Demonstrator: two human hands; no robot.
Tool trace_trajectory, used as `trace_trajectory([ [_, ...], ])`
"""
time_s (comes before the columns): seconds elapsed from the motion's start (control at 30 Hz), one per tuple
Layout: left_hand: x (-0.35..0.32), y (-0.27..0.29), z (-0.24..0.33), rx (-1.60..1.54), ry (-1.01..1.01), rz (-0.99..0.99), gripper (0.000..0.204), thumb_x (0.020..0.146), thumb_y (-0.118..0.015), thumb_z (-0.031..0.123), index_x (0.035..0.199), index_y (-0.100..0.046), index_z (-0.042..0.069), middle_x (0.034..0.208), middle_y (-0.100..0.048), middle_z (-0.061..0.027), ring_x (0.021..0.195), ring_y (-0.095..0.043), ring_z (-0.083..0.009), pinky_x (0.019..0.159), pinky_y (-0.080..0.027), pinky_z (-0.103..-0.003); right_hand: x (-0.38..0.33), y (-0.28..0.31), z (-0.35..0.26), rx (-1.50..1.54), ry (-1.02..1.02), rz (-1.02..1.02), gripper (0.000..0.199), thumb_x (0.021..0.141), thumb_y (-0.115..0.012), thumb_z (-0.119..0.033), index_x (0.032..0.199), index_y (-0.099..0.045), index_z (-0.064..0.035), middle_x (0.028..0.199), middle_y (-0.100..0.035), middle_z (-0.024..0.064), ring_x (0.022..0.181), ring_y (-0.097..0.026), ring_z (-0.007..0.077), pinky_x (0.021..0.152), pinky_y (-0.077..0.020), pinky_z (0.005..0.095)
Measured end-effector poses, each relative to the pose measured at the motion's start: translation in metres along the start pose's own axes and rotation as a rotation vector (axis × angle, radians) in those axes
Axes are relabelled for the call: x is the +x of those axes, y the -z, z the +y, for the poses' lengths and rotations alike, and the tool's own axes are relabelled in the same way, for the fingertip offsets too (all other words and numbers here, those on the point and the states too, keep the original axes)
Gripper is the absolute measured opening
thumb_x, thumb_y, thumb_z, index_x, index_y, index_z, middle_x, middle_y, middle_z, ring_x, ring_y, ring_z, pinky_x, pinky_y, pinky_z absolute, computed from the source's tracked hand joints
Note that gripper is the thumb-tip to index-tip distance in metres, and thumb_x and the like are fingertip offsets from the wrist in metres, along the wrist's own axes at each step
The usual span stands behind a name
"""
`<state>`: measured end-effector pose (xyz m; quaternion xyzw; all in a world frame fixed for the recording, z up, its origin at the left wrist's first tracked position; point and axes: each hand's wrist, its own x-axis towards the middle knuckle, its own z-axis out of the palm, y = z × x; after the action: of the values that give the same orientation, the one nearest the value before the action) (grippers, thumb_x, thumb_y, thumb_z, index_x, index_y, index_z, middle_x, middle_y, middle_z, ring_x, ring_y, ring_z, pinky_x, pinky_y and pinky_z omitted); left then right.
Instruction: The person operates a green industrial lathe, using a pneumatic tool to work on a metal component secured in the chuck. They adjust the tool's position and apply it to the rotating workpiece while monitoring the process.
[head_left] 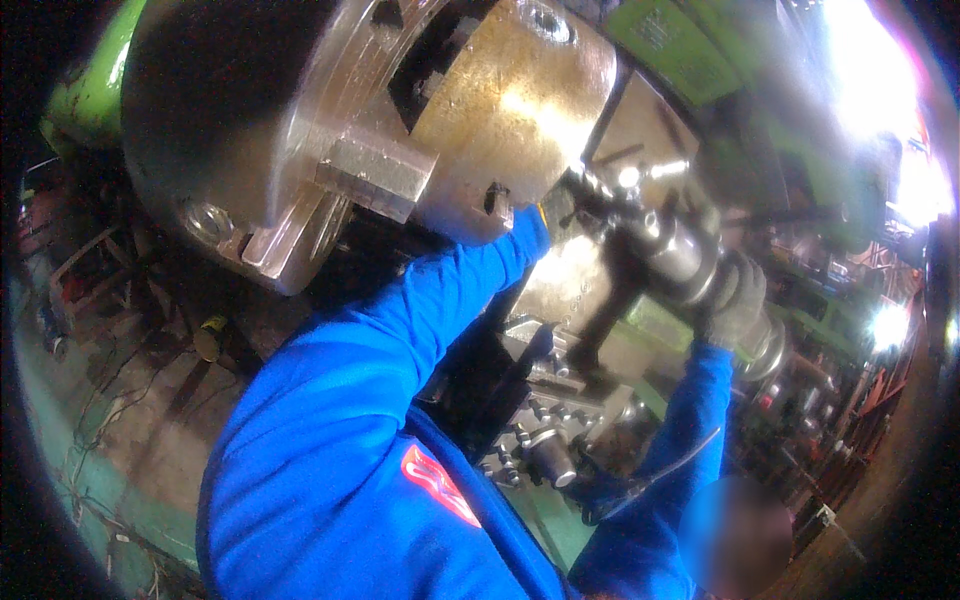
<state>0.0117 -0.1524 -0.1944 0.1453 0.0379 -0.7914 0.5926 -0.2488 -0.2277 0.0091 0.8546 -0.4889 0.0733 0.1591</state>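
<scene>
The gloved right hand (738,295) is gripping a steel cylindrical workpiece (680,255) right of the lathe chuck (400,110), seemingly being positioned, while the left hand's grip is hidden, needing steady alignment.

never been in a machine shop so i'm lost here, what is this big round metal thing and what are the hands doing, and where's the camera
The camera sits on the person's head and looks down through a very wide lens, so straight edges bend and everything looks tilted. The big round metal thing is a lathe chuck: a heavy steel disc with stepped jaws that clamp a workpiece. Behind it is the green body of the machine. The blue sleeves belong to the person wearing the camera. The right hand, in a grey glove, grips a shiny steel cylinder raised toward the chuck. The left arm reaches to the chuck's edge, but its hand is hidden behind the metal. Below the arms are bolts and clamps of the tool post, too blurred to detail.
</scene>
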Motion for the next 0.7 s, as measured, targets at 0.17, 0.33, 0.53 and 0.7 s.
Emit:
trace_trajectory([
  [0.17,0.002,-0.001,-0.002,-0.017,0.004,-0.005,0.010,0.097,-0.053,0.015,0.098,-0.060,0.008,0.082,-0.063,-0.0056,0.065,-0.059,-0.0129,0.054,-0.049,-0.028,0.000,0.001,-0.001,-0.007,0.005,0.013,0.035,0.099,-0.050,-0.026,0.122,-0.065,-0.0050,0.125,-0.063,0.0171,0.121,-0.056,0.0365,0.105,-0.0428,0.0457],
  [0.33,0.006,-0.004,-0.004,-0.038,0.002,-0.011,0.010,0.098,-0.053,0.015,0.098,-0.060,0.009,0.082,-0.063,-0.0057,0.065,-0.059,-0.0130,0.055,-0.050,-0.028,0.000,-0.004,0.002,0.048,-0.001,0.039,0.036,0.100,-0.050,-0.031,0.119,-0.068,-0.0067,0.123,-0.064,0.0175,0.122,-0.055,0.0389,0.108,-0.0403,0.0488],
  [0.53,0.013,-0.010,-0.004,-0.102,0.013,-0.044,0.010,0.098,-0.052,0.016,0.097,-0.059,0.009,0.081,-0.062,-0.0057,0.066,-0.059,-0.0131,0.055,-0.050,-0.028,0.002,0.004,-0.005,0.035,0.007,0.032,0.036,0.100,-0.051,-0.030,0.121,-0.067,-0.0058,0.124,-0.064,0.0163,0.118,-0.059,0.0354,0.102,-0.0463,0.0444],
  [0.7,0.021,-0.013,-0.006,-0.189,-0.012,-0.154,0.010,0.099,-0.052,0.016,0.097,-0.059,0.009,0.081,-0.062,-0.0058,0.066,-0.060,-0.0131,0.056,-0.051,-0.029,-0.001,-0.003,0.001,0.091,-0.035,0.037,0.040,0.099,-0.051,-0.038,0.120,-0.068,-0.0089,0.125,-0.065,0.0173,0.124,-0.054,0.0394,0.109,-0.0389,0.0517],
])
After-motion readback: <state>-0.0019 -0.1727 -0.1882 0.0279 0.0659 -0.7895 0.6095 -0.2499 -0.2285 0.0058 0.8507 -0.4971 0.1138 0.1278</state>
